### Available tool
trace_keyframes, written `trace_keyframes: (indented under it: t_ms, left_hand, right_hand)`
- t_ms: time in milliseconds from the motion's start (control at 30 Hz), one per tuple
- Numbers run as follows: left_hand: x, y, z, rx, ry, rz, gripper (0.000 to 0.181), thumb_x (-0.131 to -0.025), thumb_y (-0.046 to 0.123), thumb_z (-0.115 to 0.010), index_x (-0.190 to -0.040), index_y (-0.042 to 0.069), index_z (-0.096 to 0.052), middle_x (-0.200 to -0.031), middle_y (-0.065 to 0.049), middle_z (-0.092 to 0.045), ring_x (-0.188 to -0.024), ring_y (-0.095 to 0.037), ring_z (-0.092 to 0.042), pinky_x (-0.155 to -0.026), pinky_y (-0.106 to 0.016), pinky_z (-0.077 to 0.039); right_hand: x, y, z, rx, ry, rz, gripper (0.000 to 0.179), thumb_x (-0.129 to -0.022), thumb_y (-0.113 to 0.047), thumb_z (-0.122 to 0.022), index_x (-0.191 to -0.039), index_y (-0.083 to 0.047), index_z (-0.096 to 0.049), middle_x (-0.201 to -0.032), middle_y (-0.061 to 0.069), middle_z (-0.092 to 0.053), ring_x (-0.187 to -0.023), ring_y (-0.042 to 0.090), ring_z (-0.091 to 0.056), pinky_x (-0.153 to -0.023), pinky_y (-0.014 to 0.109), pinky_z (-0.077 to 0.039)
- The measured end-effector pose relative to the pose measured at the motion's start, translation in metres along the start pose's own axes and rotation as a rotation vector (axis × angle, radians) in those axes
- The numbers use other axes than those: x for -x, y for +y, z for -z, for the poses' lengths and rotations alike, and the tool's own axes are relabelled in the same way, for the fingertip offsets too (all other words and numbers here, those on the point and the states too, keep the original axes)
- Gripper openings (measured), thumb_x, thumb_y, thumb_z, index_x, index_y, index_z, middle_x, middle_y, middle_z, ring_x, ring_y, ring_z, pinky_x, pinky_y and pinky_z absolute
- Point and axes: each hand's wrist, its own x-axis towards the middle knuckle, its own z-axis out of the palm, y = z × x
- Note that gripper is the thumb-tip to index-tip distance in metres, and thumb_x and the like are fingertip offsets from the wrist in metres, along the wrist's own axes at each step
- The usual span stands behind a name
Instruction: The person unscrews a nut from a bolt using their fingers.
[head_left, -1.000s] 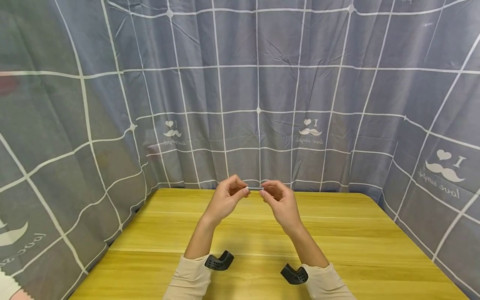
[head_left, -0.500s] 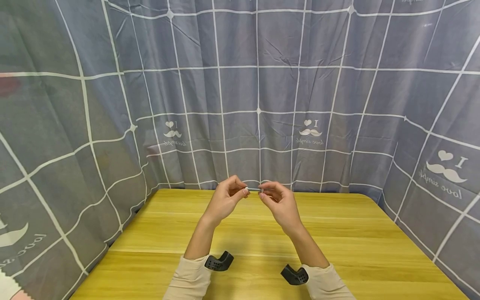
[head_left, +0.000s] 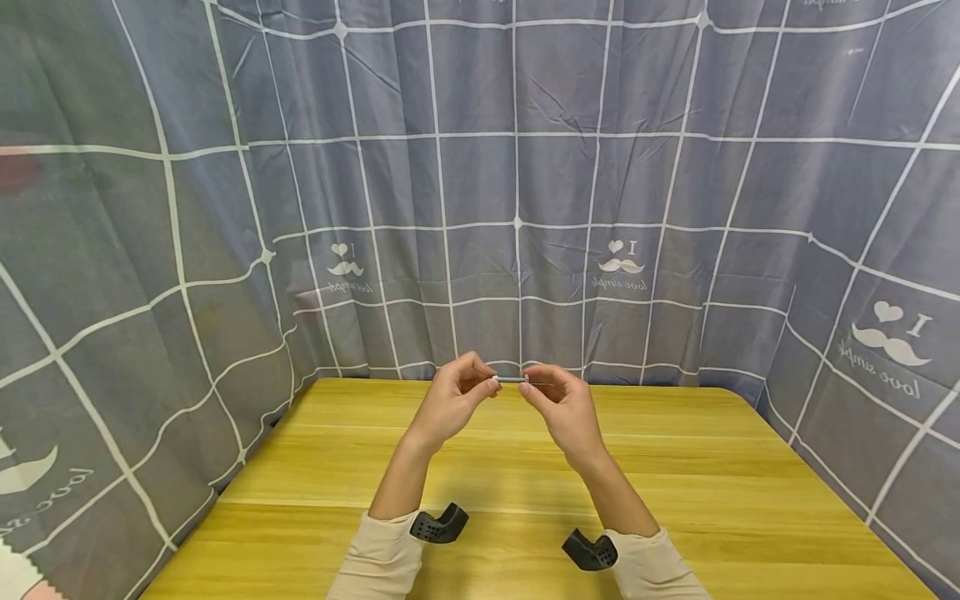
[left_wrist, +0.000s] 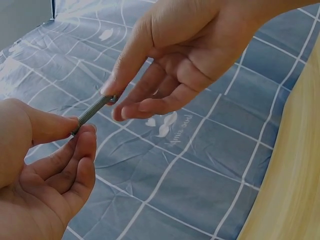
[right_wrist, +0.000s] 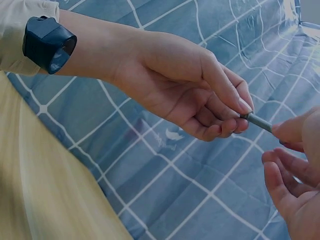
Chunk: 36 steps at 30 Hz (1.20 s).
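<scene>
A short grey threaded bolt (left_wrist: 92, 111) is held level between my hands, above the far part of the table in the head view. My left hand (head_left: 447, 400) pinches one end, where a wider piece like the bolt's head shows in the right wrist view. At the other end, the thumb and index finger of my right hand (head_left: 564, 408) pinch a small nut-like ring (left_wrist: 114, 99), partly hidden by the fingertips. The remaining fingers of both hands curl loosely beneath. Bare thread shows between the two grips.
A yellow wood-grain table (head_left: 480, 475) lies under the forearms. Grey curtains (head_left: 480, 175) with white grid lines hang behind it and on both sides. Black wrist cameras (head_left: 439, 523) sit at the cuffs of the cream sleeves.
The fingertips of my right hand have shifted slightly about the bolt's end, and the nut-like ring shows more clearly now. The left hand has stayed almost still.
</scene>
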Motion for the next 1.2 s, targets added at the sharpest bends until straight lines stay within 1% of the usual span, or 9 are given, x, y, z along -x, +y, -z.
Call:
trace_keyframes:
  t_ms: [167,267,367,533,633,700,967,1167,1200]
  left_hand:
    - [0.0001,-0.0002,-0.0001,0.002,0.01,-0.005,0.004,-0.102,-0.003,-0.061,-0.103,-0.001,-0.065,-0.097,-0.011,-0.072,-0.088,-0.025,-0.069,-0.083,-0.039,-0.056]
    - [0.0002,-0.0006,0.0005,-0.002,0.013,-0.007,0.003,-0.102,-0.001,-0.062,-0.104,-0.002,-0.065,-0.098,-0.015,-0.072,-0.089,-0.025,-0.069,-0.082,-0.039,-0.056]
    - [0.0003,-0.0004,0.001,-0.006,0.011,-0.006,0.003,-0.102,-0.001,-0.063,-0.104,-0.001,-0.065,-0.099,-0.015,-0.072,-0.089,-0.024,-0.069,-0.082,-0.038,-0.056]
    - [-0.0001,0.0001,0.0006,-0.005,0.0,-0.004,0.003,-0.101,-0.002,-0.063,-0.103,-0.001,-0.065,-0.097,-0.01,-0.072,-0.089,-0.025,-0.069,-0.082,-0.039,-0.056]
    - [-0.0003,0.0001,0.0005,-0.006,0.0,-0.004,0.003,-0.101,-0.001,-0.064,-0.104,-0.003,-0.064,-0.096,-0.01,-0.072,-0.089,-0.025,-0.069,-0.083,-0.039,-0.056]
    - [-0.0003,-0.0002,0.0004,-0.007,-0.001,-0.004,0.003,-0.101,-0.001,-0.064,-0.104,-0.002,-0.064,-0.096,-0.01,-0.072,-0.089,-0.025,-0.069,-0.083,-0.039,-0.056]
    - [0.0009,-0.0003,0.0012,-0.005,0.007,0.01,0.003,-0.102,-0.001,-0.063,-0.104,0.0,-0.065,-0.096,-0.009,-0.072,-0.089,-0.025,-0.069,-0.083,-0.041,-0.056]
    - [0.0006,-0.0009,0.0009,-0.005,0.007,0.009,0.005,-0.102,-0.003,-0.062,-0.102,0.002,-0.064,-0.095,-0.009,-0.072,-0.087,-0.025,-0.068,-0.083,-0.041,-0.056]
    - [0.0004,-0.0011,0.0008,-0.002,0.005,0.009,0.005,-0.102,-0.002,-0.062,-0.102,0.001,-0.064,-0.095,-0.012,-0.071,-0.087,-0.025,-0.068,-0.084,-0.041,-0.056]
  right_hand:
    - [0.0,0.0001,0.0013,0.023,-0.002,-0.01,0.02,-0.095,0.001,-0.073,-0.115,0.003,-0.071,-0.107,0.019,-0.07,-0.092,0.021,-0.069,-0.083,0.028,-0.056]
    - [0.0,-0.0002,0.0016,-0.004,-0.012,0.001,0.019,-0.096,0.001,-0.072,-0.114,0.003,-0.071,-0.107,0.02,-0.069,-0.093,0.022,-0.069,-0.084,0.028,-0.056]
    - [-0.0002,0.0004,0.0017,-0.033,-0.018,0.019,0.017,-0.097,-0.002,-0.072,-0.112,0.006,-0.071,-0.107,0.022,-0.069,-0.094,0.023,-0.068,-0.085,0.028,-0.056]
    - [-0.001,0.0008,0.0015,-0.066,-0.006,0.042,0.019,-0.097,0.001,-0.07,-0.115,0.009,-0.069,-0.114,0.03,-0.066,-0.098,0.023,-0.068,-0.088,0.027,-0.055]
    - [-0.0009,0.0006,0.0013,-0.061,0.0,0.025,0.024,-0.097,0.004,-0.069,-0.12,0.011,-0.067,-0.121,0.032,-0.064,-0.101,0.019,-0.069,-0.088,0.026,-0.055]
    - [-0.0008,0.0006,0.001,-0.052,0.006,0.009,0.025,-0.097,0.005,-0.069,-0.121,0.011,-0.068,-0.124,0.03,-0.064,-0.102,0.017,-0.069,-0.089,0.025,-0.055]
    - [-0.0004,0.001,0.0008,-0.012,0.002,0.002,0.02,-0.096,0.001,-0.072,-0.115,0.006,-0.072,-0.109,0.022,-0.071,-0.096,0.019,-0.07,-0.086,0.027,-0.056]
    - [0.0,0.0016,0.0018,0.01,-0.001,0.012,0.02,-0.097,0.0,-0.071,-0.116,0.005,-0.073,-0.11,0.022,-0.071,-0.097,0.019,-0.069,-0.085,0.025,-0.055]
    - [-0.0002,0.0014,0.0021,0.006,-0.004,0.014,0.02,-0.097,0.0,-0.071,-0.117,0.005,-0.073,-0.111,0.023,-0.07,-0.098,0.019,-0.069,-0.086,0.025,-0.055]
